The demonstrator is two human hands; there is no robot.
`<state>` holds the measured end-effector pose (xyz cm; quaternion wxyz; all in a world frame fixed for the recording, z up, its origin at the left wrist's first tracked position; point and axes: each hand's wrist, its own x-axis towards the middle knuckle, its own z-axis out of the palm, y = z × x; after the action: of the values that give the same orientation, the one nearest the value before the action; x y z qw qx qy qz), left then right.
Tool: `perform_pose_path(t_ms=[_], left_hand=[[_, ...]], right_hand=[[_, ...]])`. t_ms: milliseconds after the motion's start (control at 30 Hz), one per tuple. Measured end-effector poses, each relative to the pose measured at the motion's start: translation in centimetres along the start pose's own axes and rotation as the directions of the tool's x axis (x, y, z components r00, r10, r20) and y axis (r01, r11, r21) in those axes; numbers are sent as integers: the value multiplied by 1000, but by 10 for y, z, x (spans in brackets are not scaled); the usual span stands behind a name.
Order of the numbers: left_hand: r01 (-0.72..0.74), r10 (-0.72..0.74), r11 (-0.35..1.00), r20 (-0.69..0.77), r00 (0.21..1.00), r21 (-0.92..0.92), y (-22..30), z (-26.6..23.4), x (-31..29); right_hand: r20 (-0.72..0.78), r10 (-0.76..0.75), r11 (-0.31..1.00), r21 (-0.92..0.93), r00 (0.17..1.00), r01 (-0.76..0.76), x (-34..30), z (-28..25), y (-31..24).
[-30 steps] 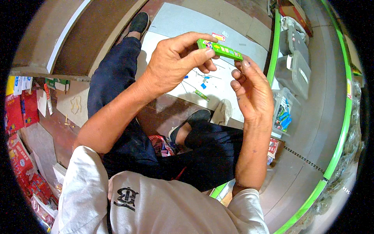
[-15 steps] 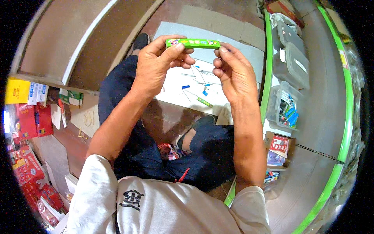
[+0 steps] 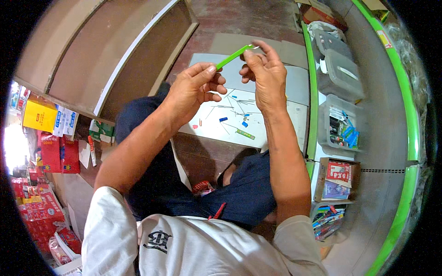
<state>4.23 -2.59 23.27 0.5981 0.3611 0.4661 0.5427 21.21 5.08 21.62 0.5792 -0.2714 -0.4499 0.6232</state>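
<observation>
A slim bright green box (image 3: 234, 57) is held up in front of me, slanting upward to the right. My left hand (image 3: 191, 87) pinches its lower end between thumb and fingers, with the other fingers curled. At the raised end, the thumb and forefinger of my right hand (image 3: 269, 76) close on the box tip, where a small white flap shows. Below the hands lies a white board (image 3: 285, 126) with thin dark rods, small blue pieces (image 3: 223, 119) and a patterned green strip-like packet (image 3: 245, 134).
Along the right, a green-edged shelf (image 3: 312, 92) carries a lidded clear bin (image 3: 340, 76), an open bin of blue items (image 3: 347, 122) and a cardboard box (image 3: 347, 181). Red and yellow packages (image 3: 40, 116) stand at left. Brown panels (image 3: 87, 55) rise at upper left.
The green box has turned from nearly level to a slant, its right end higher. My right hand has moved up and left at that end, where a white flap now shows.
</observation>
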Motion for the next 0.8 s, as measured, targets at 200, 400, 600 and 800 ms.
perform_pose_path(t_ms=[200, 400, 600, 800], left_hand=[[49, -51, 998, 81, 995, 29, -8, 3, 15], [29, -56, 988, 177, 983, 151, -22, -16, 37], [-228, 154, 938, 278, 948, 259, -19, -32, 51], [-284, 210, 924, 282, 936, 257, -17, -44, 36]], right_hand=[[59, -27, 992, -118, 998, 34, -4, 0, -2], [79, -10, 969, -246, 997, 29, -6, 8, 4], [65, -33, 964, -261, 997, 49, -9, 27, 9], [182, -103, 884, -434, 978, 174, -13, 33, 10]])
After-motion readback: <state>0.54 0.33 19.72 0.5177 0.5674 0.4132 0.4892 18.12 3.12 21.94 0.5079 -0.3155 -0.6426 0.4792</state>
